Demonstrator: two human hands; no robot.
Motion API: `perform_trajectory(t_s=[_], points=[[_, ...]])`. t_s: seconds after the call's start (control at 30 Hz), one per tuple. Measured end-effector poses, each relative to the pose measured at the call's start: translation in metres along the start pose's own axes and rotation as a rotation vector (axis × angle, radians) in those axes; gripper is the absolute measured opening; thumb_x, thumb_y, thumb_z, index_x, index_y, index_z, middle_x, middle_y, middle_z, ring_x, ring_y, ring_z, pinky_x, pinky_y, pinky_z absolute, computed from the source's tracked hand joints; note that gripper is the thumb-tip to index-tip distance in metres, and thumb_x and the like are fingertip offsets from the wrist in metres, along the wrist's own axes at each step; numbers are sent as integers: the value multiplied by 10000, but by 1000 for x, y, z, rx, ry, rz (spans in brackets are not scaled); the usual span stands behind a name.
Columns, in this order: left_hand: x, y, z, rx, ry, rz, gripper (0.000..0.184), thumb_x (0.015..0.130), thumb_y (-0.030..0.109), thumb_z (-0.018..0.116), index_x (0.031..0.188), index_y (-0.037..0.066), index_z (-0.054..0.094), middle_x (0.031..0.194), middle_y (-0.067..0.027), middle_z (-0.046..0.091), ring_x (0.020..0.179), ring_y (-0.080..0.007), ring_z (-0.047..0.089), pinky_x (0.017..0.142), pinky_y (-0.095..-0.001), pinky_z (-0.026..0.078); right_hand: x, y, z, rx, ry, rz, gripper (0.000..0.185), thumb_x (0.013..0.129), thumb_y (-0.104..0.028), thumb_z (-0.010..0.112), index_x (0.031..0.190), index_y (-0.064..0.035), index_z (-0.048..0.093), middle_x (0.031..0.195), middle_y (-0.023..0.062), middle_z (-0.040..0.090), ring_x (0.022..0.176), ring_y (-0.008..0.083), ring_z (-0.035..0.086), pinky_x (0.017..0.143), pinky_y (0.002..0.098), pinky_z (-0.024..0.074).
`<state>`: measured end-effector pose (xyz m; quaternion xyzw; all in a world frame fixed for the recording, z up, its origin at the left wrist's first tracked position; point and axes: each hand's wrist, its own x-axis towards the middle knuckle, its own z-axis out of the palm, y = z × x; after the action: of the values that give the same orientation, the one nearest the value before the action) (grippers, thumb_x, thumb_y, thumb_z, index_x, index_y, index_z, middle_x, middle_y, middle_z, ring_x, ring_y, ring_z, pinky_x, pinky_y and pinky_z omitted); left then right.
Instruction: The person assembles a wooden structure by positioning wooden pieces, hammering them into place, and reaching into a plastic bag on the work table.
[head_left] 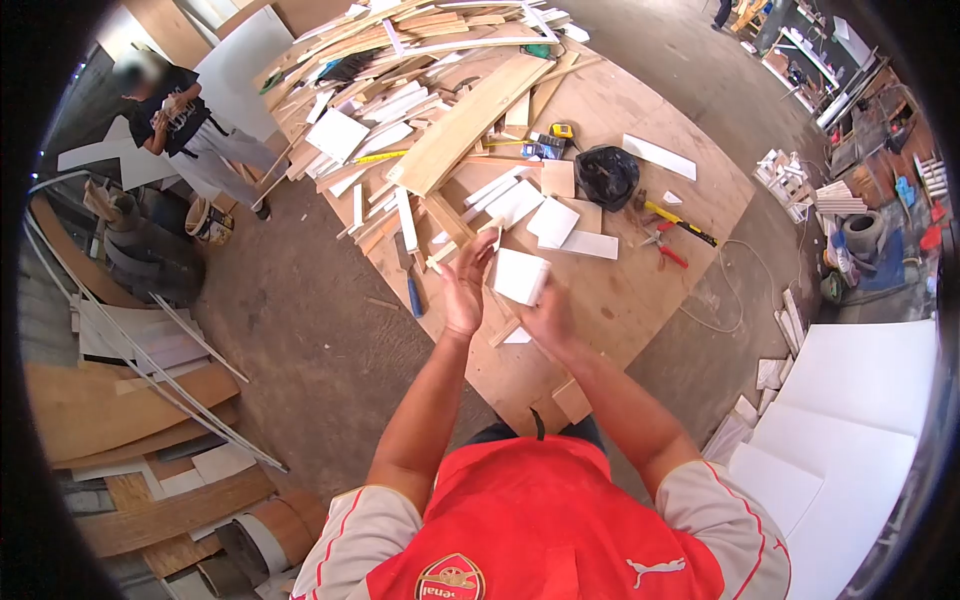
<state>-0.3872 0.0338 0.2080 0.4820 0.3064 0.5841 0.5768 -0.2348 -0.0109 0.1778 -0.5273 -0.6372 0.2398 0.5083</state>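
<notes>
A white piece [518, 277] is held above the worktable [610, 315], its right edge gripped by the right hand [550, 318] – apparently for steadiness; the left hand [463, 300] is opened alongside, contact undetermined.

- A bright red shirt [560, 500] covers the torso, plain and smooth across most of its front.
- Short sleeves in pale greyish beige: the left sleeve [375, 530] and the right sleeve [720, 510] each carry a thin red line running lengthwise.
- A small red mark [779, 545] sits near the right sleeve's outer side.
- On the left chest, a round-topped crest [450, 577] shows a gold cannon and lettering on red, edged in gold.
- On the right chest, a white leaping-cat logo [655, 571].
- Dark legwear [590, 432], probably trousers, though little shows.
- Bare forearms, with a bare left hand [463, 300] and right hand [548, 315].
</notes>
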Motion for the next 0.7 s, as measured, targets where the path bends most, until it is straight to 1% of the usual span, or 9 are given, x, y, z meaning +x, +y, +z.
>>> perform_trajectory(t_s=[0.03, 0.07, 0.1, 0.17, 0.27, 0.37, 0.47, 0.5, 0.7], points=[[2, 4, -1, 51, 26, 13, 1036, 980, 801, 101, 1432, -18, 545, 1445, -190, 569, 1395, -307, 474, 1187, -458, 318, -1, 6, 1, -7, 23, -32, 315, 876, -113, 748, 1172, -38, 673, 1001, 195, 720, 919, 400, 710, 749, 449, 567], [3, 7, -4, 100, 54, 25, 993, 1000, 780, 131, 1427, -11, 550, 1447, -188, 567, 1400, -299, 470, 1186, -458, 315, -3, 14, 2, -17, 43, -13, 288, 883, -90, 744, 1152, -12, 676, 991, 176, 730, 911, 344, 720, 748, 419, 570], [3, 5, -9, 75, 4, 76, 816, 1064, 661, 246, 1422, -5, 553, 1450, -180, 564, 1380, -288, 488, 1160, -456, 344, -4, 20, 5, -27, 62, 7, 262, 890, -67, 740, 1132, 13, 680, 981, 158, 740, 903, 288, 730, 748, 389, 573], [2, 1, -16, 119, 9, 84, 741, 1077, 605, 313, 1393, -7, 590, 1380, -156, 617, 1310, -263, 542, 1119, -424, 391, -6, 31, 10, 13, 97, 26, 236, 906, -31, 736, 1122, 45, 679, 958, 112, 751, 853, 199, 731, 734, 366, 571], [-3, -6, -30, 192, 27, 13, 636, 1087, 514, 388, 1373, -8, 611, 1348, -146, 642, 1270, -253, 573, 1075, -414, 432, 1, 8, 4, 81, 115, 130, 341, 886, -119, 740, 1197, -9, 657, 1014, 196, 736, 954, 398, 725, 756, 451, 577], [-6, -14, -40, 295, 128, -185, 593, 1078, 490, 464, 1339, -11, 644, 1291, -131, 673, 1207, -230, 590, 1025, -388, 451, 10, 5, 5, -59, 3, 375, 316, 904, -184, 724, 1177, -47, 646, 947, 211, 730, 906, 421, 716, 751, 486, 569], [-6, -28, -51, 390, 181, -330, 586, 1067, 482, 520, 1333, -24, 651, 1262, -143, 690, 1165, -220, 609, 1004, -372, 463, 11, 37, 22, -428, -151, 423, 232, 897, -239, 756, 983, -47, 658, 858, 166, 740, 798, 355, 736, 695, 456, 568], [-5, -33, -54, 417, 184, -363, 585, 1065, 475, 534, 1338, -30, 646, 1262, -153, 690, 1159, -221, 614, 1004, -371, 467, 7, 60, 36, -480, -182, 444, 270, 879, -296, 752, 980, -72, 641, 869, 200, 733, 810, 428, 703, 719, 544, 548], [7, -38, -50, 584, 137, -533, 629, 1034, 497, 599, 1324, -58, 646, 1206, -203, 715, 1121, -216, 645, 1003, -351, 481, -4, 109, 76, -556, -228, 349, 272, 895, -277, 721, 1019, -75, 587, 829, 219, 713, 787, 448, 697, 693, 583, 525]])
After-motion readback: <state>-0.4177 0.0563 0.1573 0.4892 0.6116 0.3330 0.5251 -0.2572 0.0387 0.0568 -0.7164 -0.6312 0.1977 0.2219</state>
